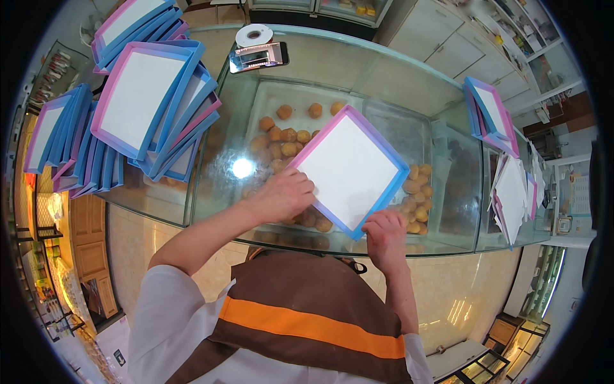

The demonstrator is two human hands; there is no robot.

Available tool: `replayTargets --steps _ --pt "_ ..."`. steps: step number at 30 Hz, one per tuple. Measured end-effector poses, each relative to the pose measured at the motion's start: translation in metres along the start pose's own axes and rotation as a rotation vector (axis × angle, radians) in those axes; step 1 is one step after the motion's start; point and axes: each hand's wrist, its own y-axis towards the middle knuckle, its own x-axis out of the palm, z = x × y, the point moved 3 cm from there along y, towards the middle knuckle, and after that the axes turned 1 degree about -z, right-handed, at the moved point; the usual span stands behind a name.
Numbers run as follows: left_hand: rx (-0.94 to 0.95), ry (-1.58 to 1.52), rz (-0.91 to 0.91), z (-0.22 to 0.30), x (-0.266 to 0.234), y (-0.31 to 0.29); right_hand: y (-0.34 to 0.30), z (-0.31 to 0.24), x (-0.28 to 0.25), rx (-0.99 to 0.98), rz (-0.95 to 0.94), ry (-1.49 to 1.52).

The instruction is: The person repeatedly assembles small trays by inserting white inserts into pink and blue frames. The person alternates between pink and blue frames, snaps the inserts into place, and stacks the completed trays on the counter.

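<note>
The left hand [288, 194], between 8 and 9 o'clock on a dial centred on the shallow box [355, 174], has its fingers bent at the lilac rim; from my remote station I cannot tell whether they close on it. The right hand [385, 240], at 5 o'clock, pinches the blue rim just beside the lowest corner. The box, white inside, lies over the glass display counter [222, 201]; whether it rests flat there I cannot tell. I judge it to be light card, stiff along its walls, softer across the panel, slightly slick and easily creased; opposite walls, near the corners, should offer the best hold. Beneath the glass, a white tray [291, 95] holds round brown pieces [315, 111]; a second tray [396, 120] holds more between 3 and 4 o'clock. Similar boxes [144, 96] are piled between 9 and 10 o'clock, a smaller pile [491, 112] between 2 and 3.
</note>
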Motion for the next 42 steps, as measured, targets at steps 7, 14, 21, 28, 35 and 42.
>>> replayTargets --steps 7,14,21,28,35,42 --pt "-0.002 0.000 -0.030 0.025 0.020 0.013 0.016 -0.032 0.007 0.084 -0.051 0.056" --pt "0.060 -0.074 0.054 0.015 -0.005 -0.009 0.000 0.007 0.003 0.064 -0.019 -0.079" --pt "-0.001 -0.050 0.050 0.047 0.019 0.007 0.025 -0.031 0.000 0.020 0.008 0.105" --pt "0.014 -0.212 0.003 0.037 0.009 0.013 0.017 -0.029 0.020 0.094 0.005 0.100" --pt "-0.015 -0.159 -0.039 0.034 0.026 0.009 0.027 -0.044 0.022 -0.009 -0.001 0.128" --pt "-0.090 -0.045 -0.094 0.019 0.003 -0.002 0.013 -0.009 0.009 0.018 0.045 0.018"
